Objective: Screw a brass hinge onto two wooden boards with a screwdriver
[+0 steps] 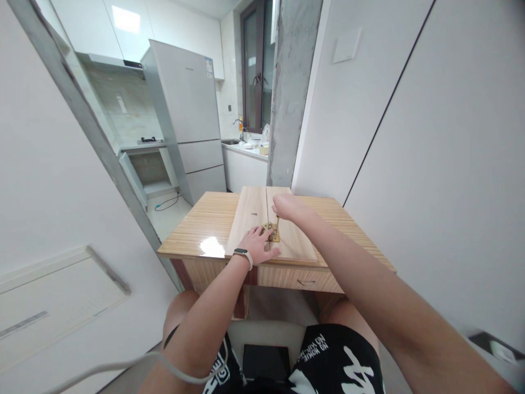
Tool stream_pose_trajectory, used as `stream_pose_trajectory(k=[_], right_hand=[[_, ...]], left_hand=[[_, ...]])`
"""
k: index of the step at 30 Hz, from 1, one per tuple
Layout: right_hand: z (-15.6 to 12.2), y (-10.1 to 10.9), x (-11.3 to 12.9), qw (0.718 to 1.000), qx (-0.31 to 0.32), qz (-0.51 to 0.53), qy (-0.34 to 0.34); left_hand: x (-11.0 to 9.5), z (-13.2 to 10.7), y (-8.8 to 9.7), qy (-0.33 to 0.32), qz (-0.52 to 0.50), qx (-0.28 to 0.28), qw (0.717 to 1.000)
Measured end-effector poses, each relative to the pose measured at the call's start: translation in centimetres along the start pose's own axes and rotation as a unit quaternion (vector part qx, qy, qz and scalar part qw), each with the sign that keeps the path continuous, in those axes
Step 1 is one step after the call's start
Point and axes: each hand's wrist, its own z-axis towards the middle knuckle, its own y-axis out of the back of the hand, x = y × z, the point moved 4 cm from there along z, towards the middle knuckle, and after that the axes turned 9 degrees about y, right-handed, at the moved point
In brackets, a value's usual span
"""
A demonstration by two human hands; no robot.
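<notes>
Two pale wooden boards (250, 200) lie side by side on the table with a thin gap between them. A brass-coloured hinge (275, 235) lies across that gap. My left hand (257, 245) rests on the boards with fingers spread, its fingertips touching the hinge. My right hand (287, 208) is closed in a fist above the hinge's right side, around a screwdriver (278, 220). Only the screwdriver's thin shaft shows, pointing down to the hinge; the handle is hidden in the fist. Small screws (254, 214) lie on the left board.
The wooden table (205, 221) has a drawer (305, 278) at its front, above my knees. White walls stand close at left and right. Beyond are a grey fridge (188, 98), a kitchen counter (246, 153) and a concrete pillar (292, 98). A pale cable (164, 369) crosses my left arm.
</notes>
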Motion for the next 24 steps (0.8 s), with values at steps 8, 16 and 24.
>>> stream_pose_trajectory(k=[8, 16, 24], right_hand=[[-0.12, 0.31, 0.39, 0.996, 0.040, 0.053, 0.062], [0.09, 0.13, 0.52, 0.997, 0.022, 0.046, 0.061], [-0.23, 0.13, 0.10, 0.999, 0.009, 0.001, 0.033]], left_hand=[[0.09, 0.03, -0.10, 0.002, 0.002, -0.002, 1.000], [-0.18, -0.03, 0.21, 0.002, 0.003, -0.006, 1.000], [-0.35, -0.11, 0.52, 0.002, -0.004, 0.002, 1.000]])
